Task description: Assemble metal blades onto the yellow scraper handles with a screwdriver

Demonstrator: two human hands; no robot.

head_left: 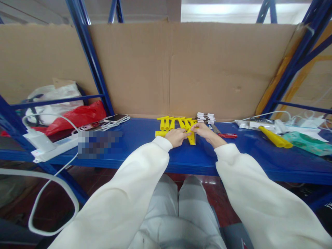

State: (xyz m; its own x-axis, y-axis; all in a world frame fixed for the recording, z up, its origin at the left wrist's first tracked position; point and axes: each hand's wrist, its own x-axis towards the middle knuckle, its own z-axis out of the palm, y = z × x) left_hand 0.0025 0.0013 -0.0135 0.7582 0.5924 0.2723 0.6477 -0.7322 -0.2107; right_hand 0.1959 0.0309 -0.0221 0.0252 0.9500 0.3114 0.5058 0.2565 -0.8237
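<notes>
Yellow tool (192,139) btwn hands, at blue tabletop (140,140): bright, plain, roundish handle sticking out L, flat flared head at R, pointing twd person. L hand (177,137) wrapped round handle, fingers closed. R hand (203,131) fingertips bunched at head; can't tell if pinching. Similar yellow tools (172,123) rowed just behind, approx. alike; red item (228,136) nr R hand.

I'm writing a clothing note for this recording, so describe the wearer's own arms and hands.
The left sleeve and right sleeve are off-white, loose and full, narrowing to cuffs of the same colour at the wrists. No print or logo shows on them. The left hand and right hand are ungloved; they are too small to rule out rings.
</notes>
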